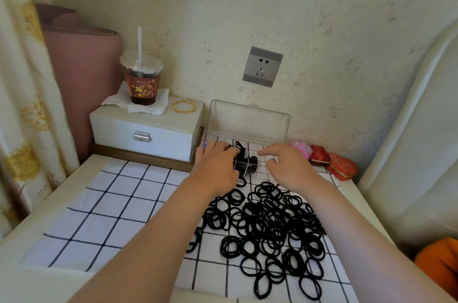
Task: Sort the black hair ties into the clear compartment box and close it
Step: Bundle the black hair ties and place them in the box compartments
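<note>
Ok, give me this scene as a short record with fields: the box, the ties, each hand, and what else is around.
box: clear compartment box by the wall, lid open, upright
loose: pile of black hair ties on the checked cloth
stowed: a few ties in the middle compartments
left: left hand over the box, fingers bent onto ties inside; grip unclear
right: right hand over the box's right part, forefinger out, holding nothing
nearby: white case bearing drink cup and gold bangles; red boxes at right
</note>
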`<act>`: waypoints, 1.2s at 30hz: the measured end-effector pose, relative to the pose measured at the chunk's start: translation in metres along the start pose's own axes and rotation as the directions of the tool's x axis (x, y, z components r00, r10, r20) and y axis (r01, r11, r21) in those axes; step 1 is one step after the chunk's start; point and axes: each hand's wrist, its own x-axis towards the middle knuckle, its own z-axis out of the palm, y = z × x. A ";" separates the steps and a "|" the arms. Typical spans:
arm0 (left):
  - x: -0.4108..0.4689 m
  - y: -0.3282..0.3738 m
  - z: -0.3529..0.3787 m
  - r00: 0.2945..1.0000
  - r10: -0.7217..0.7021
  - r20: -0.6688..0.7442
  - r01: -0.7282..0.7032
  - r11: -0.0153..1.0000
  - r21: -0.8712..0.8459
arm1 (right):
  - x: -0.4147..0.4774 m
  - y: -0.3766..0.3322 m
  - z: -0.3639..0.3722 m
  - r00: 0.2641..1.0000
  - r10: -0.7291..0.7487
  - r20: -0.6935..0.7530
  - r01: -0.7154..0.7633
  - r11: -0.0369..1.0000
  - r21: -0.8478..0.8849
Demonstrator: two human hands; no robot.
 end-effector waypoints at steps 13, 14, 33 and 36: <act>-0.028 0.034 0.012 0.927 0.246 0.283 -0.223 0.968 -0.110 | -0.069 0.020 0.002 0.942 0.043 0.333 -0.032 0.999 -0.040; -0.029 0.034 0.011 0.919 0.246 0.307 -0.226 0.969 -0.101 | -0.070 0.021 0.001 0.926 0.074 0.371 -0.046 0.995 -0.085; -0.016 0.023 0.011 0.975 0.136 0.178 -0.106 0.980 -0.168 | -0.051 0.020 0.013 0.934 0.047 0.355 0.080 0.939 -0.334; -0.013 0.023 0.003 0.974 0.048 0.223 0.019 0.957 -0.291 | -0.050 0.024 0.014 0.957 0.024 0.290 0.065 0.954 -0.293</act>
